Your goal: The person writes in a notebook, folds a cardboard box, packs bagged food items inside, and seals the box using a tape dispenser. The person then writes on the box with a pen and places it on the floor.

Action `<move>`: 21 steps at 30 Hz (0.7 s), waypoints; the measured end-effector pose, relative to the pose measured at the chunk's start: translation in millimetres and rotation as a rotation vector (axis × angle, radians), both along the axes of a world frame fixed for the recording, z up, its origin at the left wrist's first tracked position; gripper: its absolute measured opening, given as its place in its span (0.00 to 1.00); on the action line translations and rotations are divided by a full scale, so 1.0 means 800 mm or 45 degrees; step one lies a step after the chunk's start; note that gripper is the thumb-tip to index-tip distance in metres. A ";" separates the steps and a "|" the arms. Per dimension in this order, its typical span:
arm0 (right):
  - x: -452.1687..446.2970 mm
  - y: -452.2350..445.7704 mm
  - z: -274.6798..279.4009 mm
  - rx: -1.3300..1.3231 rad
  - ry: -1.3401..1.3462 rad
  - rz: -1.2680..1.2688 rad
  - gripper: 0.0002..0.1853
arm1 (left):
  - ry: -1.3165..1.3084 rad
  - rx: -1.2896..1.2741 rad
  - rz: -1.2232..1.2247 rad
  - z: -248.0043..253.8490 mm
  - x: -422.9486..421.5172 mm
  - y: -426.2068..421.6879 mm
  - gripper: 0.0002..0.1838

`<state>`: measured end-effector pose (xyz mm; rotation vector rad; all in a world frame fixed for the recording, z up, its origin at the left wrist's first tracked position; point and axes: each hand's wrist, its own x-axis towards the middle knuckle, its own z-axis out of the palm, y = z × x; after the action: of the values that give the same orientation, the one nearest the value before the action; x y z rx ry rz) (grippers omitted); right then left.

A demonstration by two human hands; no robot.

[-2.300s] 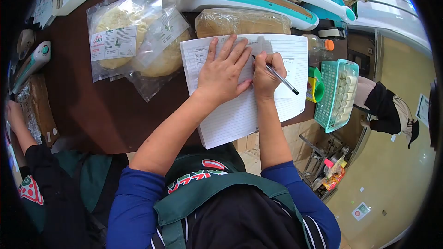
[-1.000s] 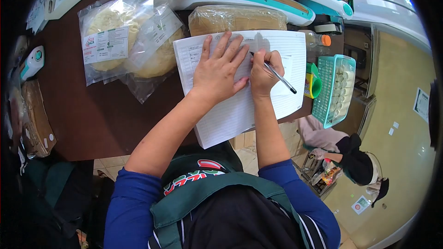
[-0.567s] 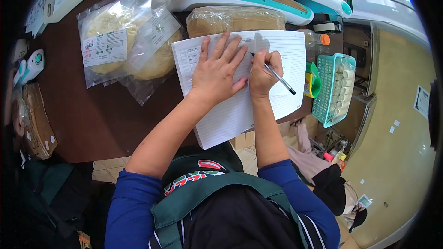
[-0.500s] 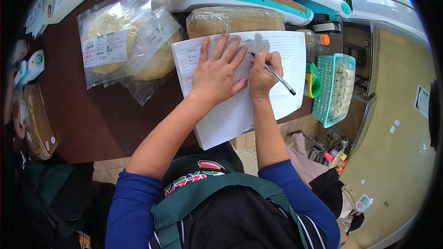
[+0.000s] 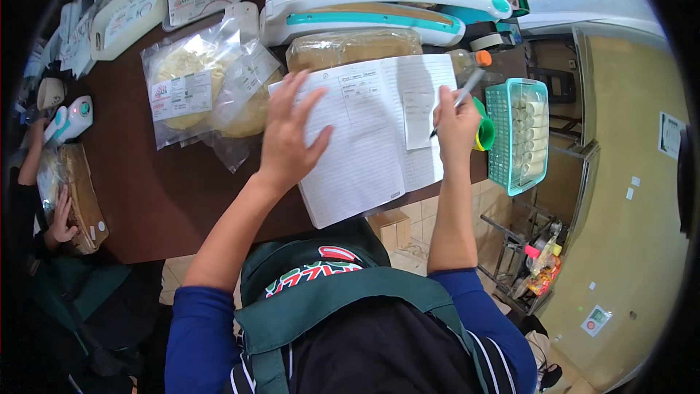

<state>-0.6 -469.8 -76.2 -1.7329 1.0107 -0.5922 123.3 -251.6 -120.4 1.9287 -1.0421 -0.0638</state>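
Observation:
An open lined notebook (image 5: 354, 168) lies on the dark table (image 5: 146, 204), with a handwritten table on its left page. A small paper slip (image 5: 418, 118) rests on the right page. My left hand (image 5: 292, 135) is over the notebook's left edge, fingers spread, holding nothing. At the right page's edge my right hand (image 5: 457, 125) grips a pen (image 5: 468, 89), its tip pointing down and left near the slip. Whether the tip touches paper I cannot tell.
Bagged, labelled flat dough rounds (image 5: 189, 87) lie left of the notebook. Behind it are a wrapped brown package (image 5: 350, 47) and a white-and-teal sealer (image 5: 372, 18). A teal basket (image 5: 496, 157) of rolls stands right. At far left a co-worker's hand (image 5: 64, 219) touches a wrapped box (image 5: 84, 197).
My left hand has shifted left off the middle of the page. My right hand has moved right with the pen, uncovering the slip. The co-worker's hands have come into view.

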 end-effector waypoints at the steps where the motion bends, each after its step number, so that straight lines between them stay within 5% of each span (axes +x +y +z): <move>1: -0.012 -0.001 -0.001 -0.005 -0.020 -0.004 0.19 | 0.063 0.037 0.097 0.002 -0.005 0.018 0.30; 3: -0.037 -0.001 -0.015 -0.533 0.519 0.276 0.18 | 0.294 0.085 0.237 -0.007 -0.023 0.053 0.29; 5: -0.049 0.013 -0.023 -0.580 0.667 0.358 0.17 | 0.446 0.101 0.279 -0.018 -0.046 0.076 0.28; 8: -0.054 0.033 -0.035 -0.680 0.741 0.439 0.17 | 1.261 0.046 0.301 -0.035 -0.078 0.093 0.24; 13: -0.061 0.021 -0.035 -0.837 0.801 0.533 0.18 | 1.548 0.099 0.424 -0.009 -0.097 0.074 0.25; 17: -0.103 -0.050 -0.037 -0.734 0.832 0.124 0.20 | 1.506 0.060 0.404 -0.010 -0.097 0.068 0.25; 21: -0.154 -0.113 -0.081 -0.738 0.751 0.154 0.21 | 1.600 0.090 0.449 0.015 -0.096 0.059 0.25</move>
<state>-124.1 -560.5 -141.0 -2.5584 1.1908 -0.3070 46.8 -204.2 -108.1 1.6082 0.1410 -0.9716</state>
